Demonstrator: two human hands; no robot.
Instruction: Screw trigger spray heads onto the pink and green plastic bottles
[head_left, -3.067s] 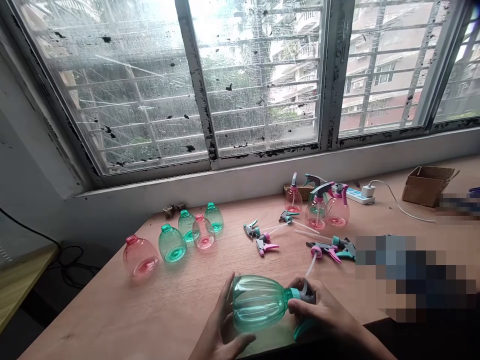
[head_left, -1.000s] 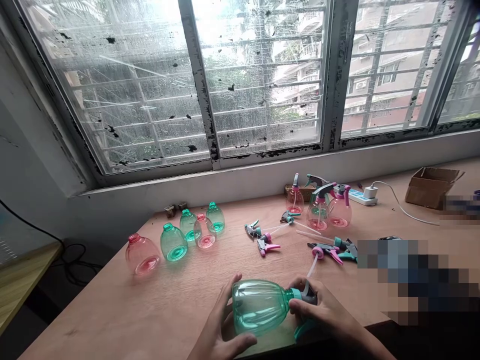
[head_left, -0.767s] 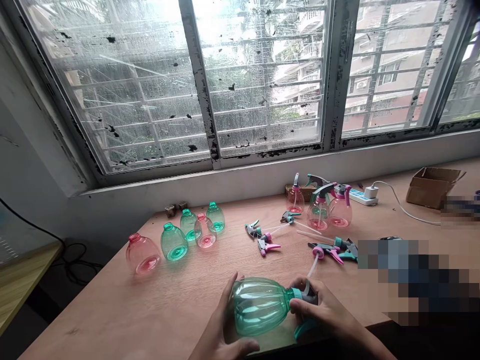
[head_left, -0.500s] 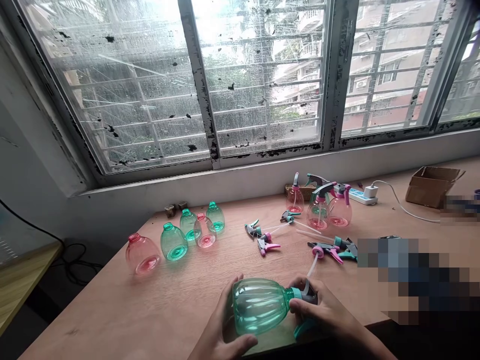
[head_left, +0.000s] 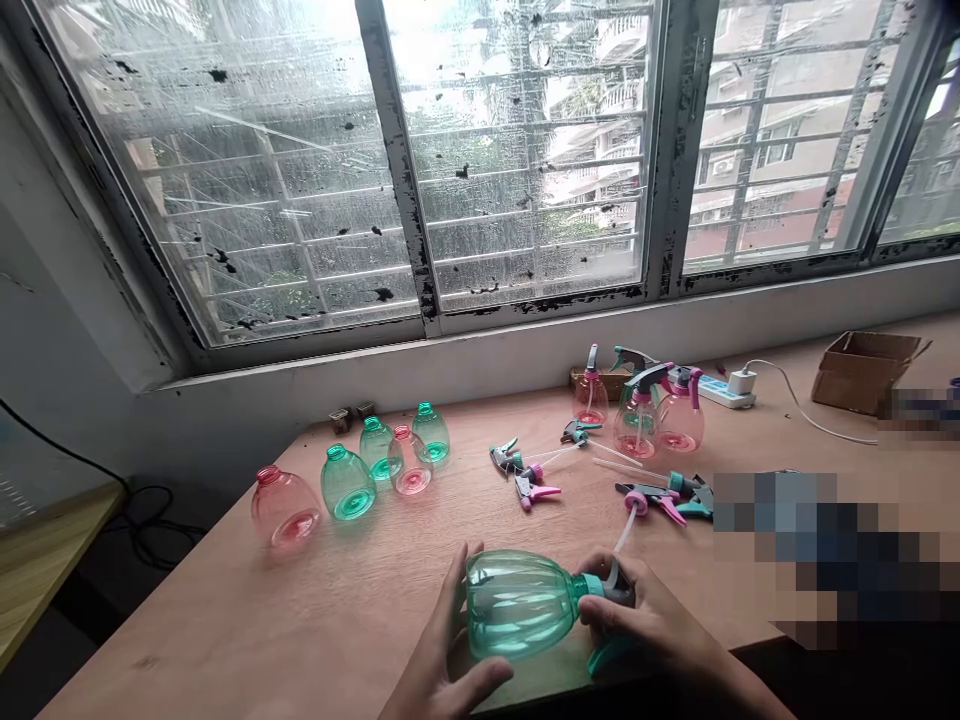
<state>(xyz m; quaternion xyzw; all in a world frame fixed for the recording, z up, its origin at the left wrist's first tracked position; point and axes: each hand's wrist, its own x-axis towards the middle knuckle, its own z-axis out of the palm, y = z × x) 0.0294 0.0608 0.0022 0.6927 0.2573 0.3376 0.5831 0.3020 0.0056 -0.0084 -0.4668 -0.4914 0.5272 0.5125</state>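
A clear teal spray bottle lies on its side at the near edge of the wooden table. My left hand wraps round its base, thumb below and fingers behind. My right hand is closed on the grey and teal trigger head fitted at the bottle's neck.
Several empty pink and teal bottles stand at the left. Loose trigger heads with dip tubes lie mid-table. Finished sprayers stand near the window wall, beside a power strip. A cardboard box sits far right.
The teal bottle has turned slightly about its long axis in my hands. Both hands stay in about the same place.
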